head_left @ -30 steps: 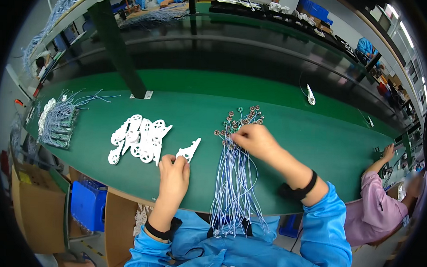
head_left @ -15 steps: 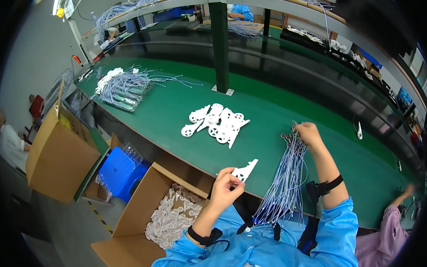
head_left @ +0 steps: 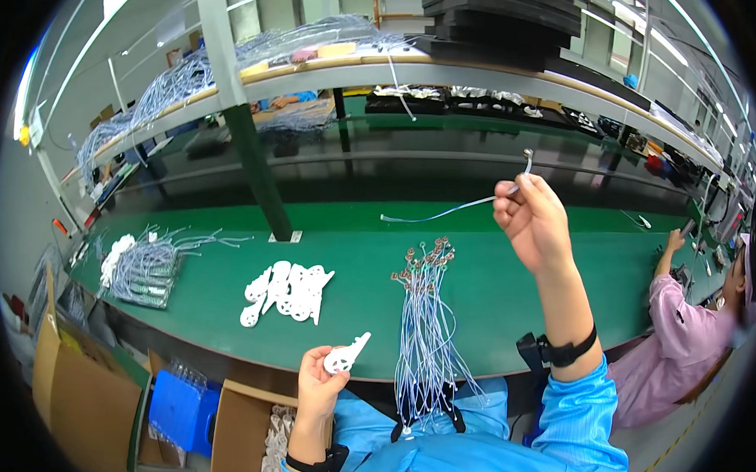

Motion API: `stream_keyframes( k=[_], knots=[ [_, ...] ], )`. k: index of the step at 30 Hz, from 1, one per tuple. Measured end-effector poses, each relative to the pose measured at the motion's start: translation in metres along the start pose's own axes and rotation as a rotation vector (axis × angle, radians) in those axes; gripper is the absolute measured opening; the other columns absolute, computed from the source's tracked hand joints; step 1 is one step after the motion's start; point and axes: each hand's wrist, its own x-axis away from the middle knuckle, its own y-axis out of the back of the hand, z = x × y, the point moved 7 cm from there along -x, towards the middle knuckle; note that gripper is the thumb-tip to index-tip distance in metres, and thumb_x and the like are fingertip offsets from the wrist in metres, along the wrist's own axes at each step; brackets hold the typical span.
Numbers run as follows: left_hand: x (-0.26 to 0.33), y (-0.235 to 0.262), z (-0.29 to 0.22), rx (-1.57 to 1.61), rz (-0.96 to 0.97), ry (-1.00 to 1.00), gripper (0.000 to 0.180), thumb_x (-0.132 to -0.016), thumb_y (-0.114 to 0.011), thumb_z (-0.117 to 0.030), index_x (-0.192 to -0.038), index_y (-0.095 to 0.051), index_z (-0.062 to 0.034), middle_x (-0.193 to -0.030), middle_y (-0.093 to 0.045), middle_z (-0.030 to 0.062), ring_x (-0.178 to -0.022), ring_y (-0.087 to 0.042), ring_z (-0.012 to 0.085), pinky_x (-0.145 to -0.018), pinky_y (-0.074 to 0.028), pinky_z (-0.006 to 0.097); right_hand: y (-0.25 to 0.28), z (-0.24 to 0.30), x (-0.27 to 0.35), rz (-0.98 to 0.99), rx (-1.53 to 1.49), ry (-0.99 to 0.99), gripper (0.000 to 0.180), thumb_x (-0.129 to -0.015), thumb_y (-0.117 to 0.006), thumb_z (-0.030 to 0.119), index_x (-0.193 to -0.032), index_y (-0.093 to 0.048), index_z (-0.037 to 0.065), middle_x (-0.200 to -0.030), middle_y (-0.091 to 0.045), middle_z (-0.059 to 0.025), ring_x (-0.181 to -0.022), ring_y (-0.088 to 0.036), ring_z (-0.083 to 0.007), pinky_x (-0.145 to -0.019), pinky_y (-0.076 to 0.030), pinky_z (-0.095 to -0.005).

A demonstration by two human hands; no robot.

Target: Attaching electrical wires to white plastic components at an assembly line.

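Observation:
My left hand (head_left: 316, 392), at the table's front edge, pinches a flat white plastic piece (head_left: 345, 356) with a round, cut-out end and a narrow tail. Raised over the table, my right hand (head_left: 535, 225) grips a thin pale-blue cable (head_left: 450, 211) near its small round metallic end, which pokes up above the fingers. The cable's other end trails off to the left. Between my hands lies a bundle of similar cables (head_left: 424, 346), round ends toward the far side, tails hanging over the front edge. A pile of white plastic pieces (head_left: 289, 291) rests left of the bundle.
More cables with white parts (head_left: 144, 265) lie at the table's left. A green post (head_left: 260, 165) rises behind the pile toward an overhead shelf (head_left: 342, 75). An open carton (head_left: 242, 423) and a blue bin (head_left: 182, 412) stand below. A co-worker in pink (head_left: 674, 338) sits at right.
My right hand has lifted from the bundle, up and away, with a single cable in it. My left hand still holds the white piece. The whole view has shifted, showing more of the far side.

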Motion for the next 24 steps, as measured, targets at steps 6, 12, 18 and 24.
stream_keyframes(
  k=[6,12,18,24],
  knots=[
    [-0.016,-0.021,0.019,0.311,0.107,0.182,0.053,-0.085,-0.064,-0.008,-0.134,-0.042,-0.0031,-0.119,-0.058,0.0141,-0.104,-0.058,0.0225,-0.081,-0.049,0.033,0.012,0.003,0.047,0.006,-0.184,0.037,0.013,-0.1,-0.044,0.018,-0.098,-0.052,0.009,-0.088,-0.06,-0.0103,-0.071,-0.058,-0.017,-0.062,-0.047,-0.0281],
    [-0.01,-0.072,0.06,0.603,0.282,0.298,0.068,-0.092,-0.058,-0.037,-0.148,-0.023,-0.0196,-0.126,-0.051,0.0139,-0.121,-0.048,0.0318,-0.104,-0.033,0.064,0.024,-0.024,0.104,-0.048,-0.369,-0.044,0.017,-0.102,-0.038,0.019,-0.101,-0.05,0.007,-0.087,-0.056,-0.0077,-0.066,-0.053,-0.0152,-0.058,-0.044,-0.028],
    [0.001,-0.069,0.07,0.82,0.377,0.349,0.069,-0.093,-0.055,-0.04,-0.149,-0.02,-0.0218,-0.119,-0.05,0.0144,-0.109,-0.051,0.0302,-0.099,-0.039,0.058,0.014,-0.01,0.121,0.035,-0.498,-0.004,0.022,-0.104,-0.027,0.021,-0.111,-0.04,0.003,-0.086,-0.049,-0.0069,-0.064,-0.051,-0.0138,-0.056,-0.046,-0.0294],
    [-0.005,-0.068,0.071,0.802,0.36,0.398,0.071,-0.093,-0.054,-0.042,-0.15,-0.018,-0.0185,-0.114,-0.049,0.0162,-0.104,-0.05,0.0299,-0.094,-0.042,0.053,0.003,-0.015,0.11,0.128,-0.485,0.012,0.021,-0.104,-0.026,0.019,-0.113,-0.037,0.002,-0.088,-0.049,-0.0075,-0.067,-0.053,-0.0153,-0.058,-0.047,-0.031]
  ],
)
